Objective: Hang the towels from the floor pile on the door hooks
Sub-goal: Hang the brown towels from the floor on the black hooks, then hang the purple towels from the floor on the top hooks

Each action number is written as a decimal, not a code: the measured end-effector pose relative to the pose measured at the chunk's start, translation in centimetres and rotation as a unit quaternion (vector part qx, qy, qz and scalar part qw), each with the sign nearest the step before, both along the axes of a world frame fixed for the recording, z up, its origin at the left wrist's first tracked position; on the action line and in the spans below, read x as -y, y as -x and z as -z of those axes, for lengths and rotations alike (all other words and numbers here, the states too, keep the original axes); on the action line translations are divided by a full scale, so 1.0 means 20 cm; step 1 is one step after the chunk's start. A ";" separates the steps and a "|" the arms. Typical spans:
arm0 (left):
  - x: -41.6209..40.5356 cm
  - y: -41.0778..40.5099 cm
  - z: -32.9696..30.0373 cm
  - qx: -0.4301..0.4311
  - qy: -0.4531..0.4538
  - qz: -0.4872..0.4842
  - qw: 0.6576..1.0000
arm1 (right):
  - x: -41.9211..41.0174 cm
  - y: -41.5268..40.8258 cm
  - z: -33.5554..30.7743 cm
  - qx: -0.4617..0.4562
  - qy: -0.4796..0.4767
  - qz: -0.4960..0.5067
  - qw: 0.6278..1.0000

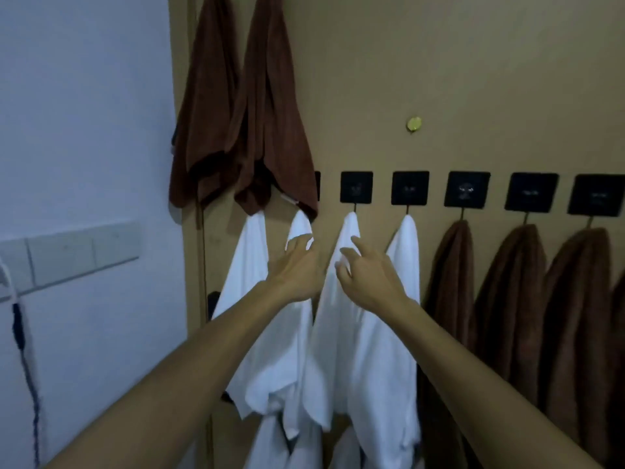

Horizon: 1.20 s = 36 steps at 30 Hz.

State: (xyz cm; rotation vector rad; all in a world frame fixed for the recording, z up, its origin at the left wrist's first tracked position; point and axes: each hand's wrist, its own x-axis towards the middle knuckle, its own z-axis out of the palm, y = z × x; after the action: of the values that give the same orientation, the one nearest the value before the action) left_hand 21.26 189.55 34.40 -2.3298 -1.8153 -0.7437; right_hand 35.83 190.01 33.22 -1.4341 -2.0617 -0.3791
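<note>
White towels [341, 333] hang between both hands' loosely curled fingers [348, 255], edges apart.

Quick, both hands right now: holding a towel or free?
Left hand: open, fingers loosely curled, nothing gripped.
Right hand: open, fingers loosely curled at a white towel, no clear grip.

— Where do the towels sit relative to the door [473, 79]?
— On it: two high at its left edge [236, 113], a row on hooks [356, 187] below.
— And the hands?
— Left hand [297, 265] and right hand [368, 272] before that row, side by side.
</note>
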 end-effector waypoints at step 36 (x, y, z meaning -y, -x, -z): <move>2.59 -1.36 2.03 -0.228 0.381 0.412 0.795 | 3.69 -1.23 2.14 -0.181 0.579 0.439 0.662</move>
State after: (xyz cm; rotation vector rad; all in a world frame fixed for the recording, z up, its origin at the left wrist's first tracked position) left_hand 48.48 137.75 -6.24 -3.4015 -0.8816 0.6892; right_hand 60.51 116.29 -9.58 -2.8830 -0.9852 1.0378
